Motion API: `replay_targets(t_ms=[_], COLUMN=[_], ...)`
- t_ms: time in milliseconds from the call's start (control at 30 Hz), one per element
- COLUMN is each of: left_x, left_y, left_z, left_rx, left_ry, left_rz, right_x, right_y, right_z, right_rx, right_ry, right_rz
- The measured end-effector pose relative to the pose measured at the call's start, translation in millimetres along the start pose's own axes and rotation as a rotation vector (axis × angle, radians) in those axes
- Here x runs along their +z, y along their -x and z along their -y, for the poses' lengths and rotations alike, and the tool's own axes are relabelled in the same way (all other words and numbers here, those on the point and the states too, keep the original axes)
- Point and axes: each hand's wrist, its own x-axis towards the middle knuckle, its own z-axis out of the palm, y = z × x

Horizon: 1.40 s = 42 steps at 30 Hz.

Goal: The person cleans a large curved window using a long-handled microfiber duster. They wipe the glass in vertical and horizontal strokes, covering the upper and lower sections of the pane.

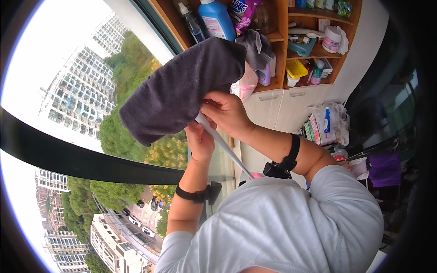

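Note:
A dark grey cloth (177,86) is draped over a wide head, which it hides. A light grey pole (226,148) runs from under the cloth down toward my body. My left hand (200,142) is closed around the top of the pole, just below the cloth's lower edge. With bent fingers, my right hand (226,113) pinches the cloth's edge beside the pole. Part of its fingertips is hidden in the folds.
A window (68,113) with a dark frame bar (91,157) lies to the left. Wooden shelves (280,50) with a blue bottle (216,20), a spray bottle (191,22) and a yellow basket (297,68) stand ahead. White cabinet doors (282,107) sit beneath; a plastic bag (334,120) is right.

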Motion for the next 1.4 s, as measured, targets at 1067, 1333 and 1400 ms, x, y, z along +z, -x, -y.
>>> replay_targets(t_ms=[1067, 1333, 1400], left_x=[2.7, 1.6, 0.0], left_y=[-17.3, -2.2, -1.1], left_z=[-34.6, -11.9, -9.1], left_rx=[0.090, 0.003, -0.011], left_ry=[0.137, 0.076, 0.104], left_rz=[-0.062, -0.171, -0.118], right_x=[-30.5, -18.6, -17.1], right_y=[9.2, 5.0, 1.0], right_z=[-4.3, 3.9, 2.8], right_rx=[0.737, 0.643, 0.767], right_ry=[-1.086, -0.427, -0.379], right_rz=[0.465, 0.244, 0.211])
